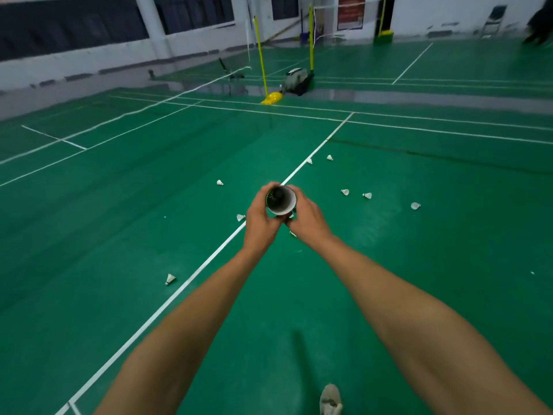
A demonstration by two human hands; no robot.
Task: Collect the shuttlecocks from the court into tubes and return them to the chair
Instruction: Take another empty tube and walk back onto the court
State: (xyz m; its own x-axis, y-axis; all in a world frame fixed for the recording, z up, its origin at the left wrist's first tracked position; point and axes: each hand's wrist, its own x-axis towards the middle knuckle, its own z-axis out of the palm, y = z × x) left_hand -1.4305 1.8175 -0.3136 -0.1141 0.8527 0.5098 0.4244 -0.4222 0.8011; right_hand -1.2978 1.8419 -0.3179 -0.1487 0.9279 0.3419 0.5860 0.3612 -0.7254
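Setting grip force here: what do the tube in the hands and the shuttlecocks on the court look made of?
The tube is probably cardboard: matte white inner wall, thin rim. The left hand and right hand both grip it. The shuttlecocks show a white skirt and a pale rounded base; feather or nylon cannot be told at this size.

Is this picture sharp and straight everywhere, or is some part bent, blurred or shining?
Head view: the wide lens tilts and bends the far wall. Head view: the tube and the nearest shuttlecock are fairly sharp, while the yellow net post and everything behind it look soft and smeared. Head view: the grey floor strip shines with reflections.
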